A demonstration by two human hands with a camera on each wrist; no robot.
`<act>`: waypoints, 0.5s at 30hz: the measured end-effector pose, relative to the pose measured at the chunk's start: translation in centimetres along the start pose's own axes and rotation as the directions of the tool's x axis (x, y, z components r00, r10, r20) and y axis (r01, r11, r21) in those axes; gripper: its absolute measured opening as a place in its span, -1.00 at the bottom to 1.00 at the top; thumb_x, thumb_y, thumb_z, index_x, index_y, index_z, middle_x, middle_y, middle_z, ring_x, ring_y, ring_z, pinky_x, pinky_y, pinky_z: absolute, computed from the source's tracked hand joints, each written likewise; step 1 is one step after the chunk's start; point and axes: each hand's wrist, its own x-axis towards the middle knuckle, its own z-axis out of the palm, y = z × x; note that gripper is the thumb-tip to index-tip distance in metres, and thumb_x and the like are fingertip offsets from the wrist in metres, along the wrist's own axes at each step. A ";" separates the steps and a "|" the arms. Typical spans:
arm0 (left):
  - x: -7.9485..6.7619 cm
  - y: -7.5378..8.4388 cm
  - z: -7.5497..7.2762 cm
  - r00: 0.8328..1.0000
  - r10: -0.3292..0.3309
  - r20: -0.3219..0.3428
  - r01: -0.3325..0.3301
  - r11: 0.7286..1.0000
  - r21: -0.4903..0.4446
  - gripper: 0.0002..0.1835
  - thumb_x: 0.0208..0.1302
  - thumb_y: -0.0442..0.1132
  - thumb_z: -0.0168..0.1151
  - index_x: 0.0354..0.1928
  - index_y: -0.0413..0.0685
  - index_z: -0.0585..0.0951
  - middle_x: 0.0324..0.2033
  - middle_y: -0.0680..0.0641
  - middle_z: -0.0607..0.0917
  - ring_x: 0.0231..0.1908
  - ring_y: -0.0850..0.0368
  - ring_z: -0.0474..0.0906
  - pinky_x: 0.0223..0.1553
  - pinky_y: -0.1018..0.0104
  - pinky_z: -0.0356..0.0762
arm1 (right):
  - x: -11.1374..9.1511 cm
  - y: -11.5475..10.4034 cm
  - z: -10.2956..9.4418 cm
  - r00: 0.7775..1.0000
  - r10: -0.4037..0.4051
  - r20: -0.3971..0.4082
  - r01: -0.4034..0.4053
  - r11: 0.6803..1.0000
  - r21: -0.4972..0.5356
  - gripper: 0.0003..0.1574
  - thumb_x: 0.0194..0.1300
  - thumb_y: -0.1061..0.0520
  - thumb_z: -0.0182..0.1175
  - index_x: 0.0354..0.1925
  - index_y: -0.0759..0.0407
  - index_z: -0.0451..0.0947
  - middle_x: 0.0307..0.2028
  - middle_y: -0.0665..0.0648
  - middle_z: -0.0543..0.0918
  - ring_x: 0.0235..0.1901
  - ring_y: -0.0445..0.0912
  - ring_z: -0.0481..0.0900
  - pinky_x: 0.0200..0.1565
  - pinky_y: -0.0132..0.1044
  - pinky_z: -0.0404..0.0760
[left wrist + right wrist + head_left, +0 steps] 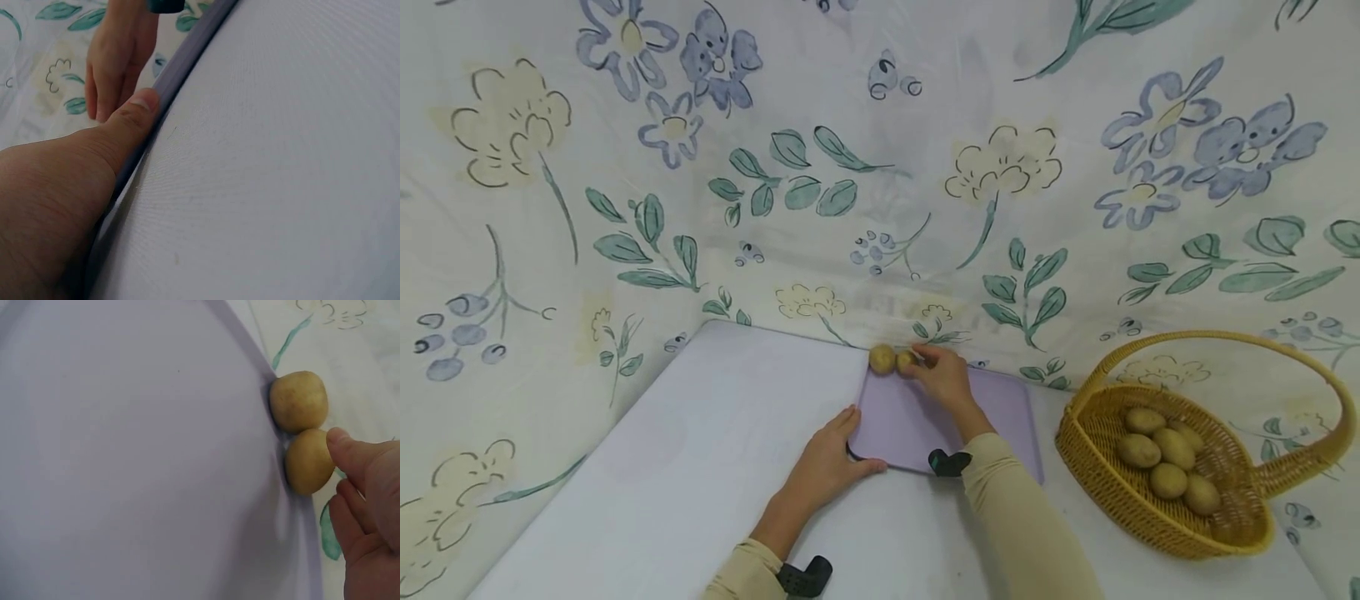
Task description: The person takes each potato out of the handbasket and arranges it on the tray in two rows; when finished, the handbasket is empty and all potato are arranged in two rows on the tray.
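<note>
A lavender tray (940, 425) lies on the white table. My left hand (827, 462) holds its near left corner, thumb along the front edge and fingers at the left side. In the left wrist view the thumb (134, 115) presses along the tray's rim. Two potatoes sit side by side at the tray's far left corner, touching each other. On the outer potato (299, 402) no hand rests. My right hand (946, 382) pinches the other potato (309, 461) at its end, thumb and forefinger on either side in the right wrist view.
To the right of the tray stands a wicker basket (1097, 492) with a tall handle, holding several potatoes (1172, 448). A flower-printed cloth (895, 275) rises behind the table (700, 467) and along its left side.
</note>
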 end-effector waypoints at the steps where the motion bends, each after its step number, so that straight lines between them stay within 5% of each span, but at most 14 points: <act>1: 0.0 0.0 0.0 1.000 -0.001 0.004 0.001 1.000 0.002 0.14 0.03 0.28 0.52 0.47 -0.34 0.33 0.50 -0.28 0.33 0.49 -0.22 0.29 0.50 -0.07 0.32 | -0.1 0.0 -0.2 1.000 0.002 0.004 -0.002 1.000 0.007 -0.40 0.19 0.06 0.51 0.19 0.13 0.67 0.17 0.21 0.71 0.15 0.14 0.70 0.19 -0.08 0.70; 15: 0.0 0.1 0.0 1.000 -0.001 0.000 0.001 1.000 -0.004 0.13 0.05 0.28 0.50 0.47 -0.35 0.32 0.50 -0.28 0.34 0.49 -0.24 0.29 0.49 -0.11 0.32 | -1.3 -0.3 -4.1 0.993 0.000 0.115 -0.019 0.986 0.168 -0.40 0.17 0.05 0.53 0.18 0.11 0.68 0.18 0.13 0.72 0.22 0.09 0.66 0.23 -0.16 0.68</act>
